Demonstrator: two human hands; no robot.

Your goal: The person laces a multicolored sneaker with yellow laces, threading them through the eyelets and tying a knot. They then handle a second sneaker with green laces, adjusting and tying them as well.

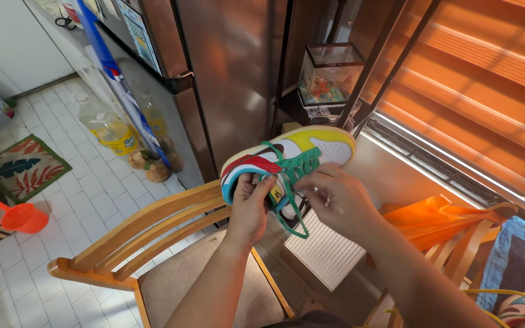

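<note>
Far left, on the white tiled floor [92, 200]: an orange scoop [22, 217] and, just behind it, a leaf-patterned mat [24, 167]. Further in, against the dark fridge [232, 73], a clear bottle of yellow liquid [109, 129]. Below that, a wooden chair [147, 228] with its back rail running up toward the centre.

At centre, held in the air just above the right end of that chair rail, and resting on nothing: a many-coloured sneaker [326, 146], sole turned away, toe pointing up and right. Gripped at the heel end by the left hand [251, 209], fingers closed round the collar. Just to the right, pinched between the curled fingertips of the right hand [335, 197], a green lace [302, 167], with a loose loop hanging down below the shoe.

Judged from this: lacing in hand, partway, upper eyelets threaded and the ends not tied. Calls next for a steady hold at the heel and an even pull on the lace, kept clear of the dangling loop.

Below the hands, a white perforated panel [329, 249]. Behind, on a dark shelf, a small fish tank [329, 73]. Right of that, an orange bag [432, 218] draped over another chair, under orange blinds [487, 73]. In the bottom right corner, a second shoe [524, 310], partly cut off.
</note>
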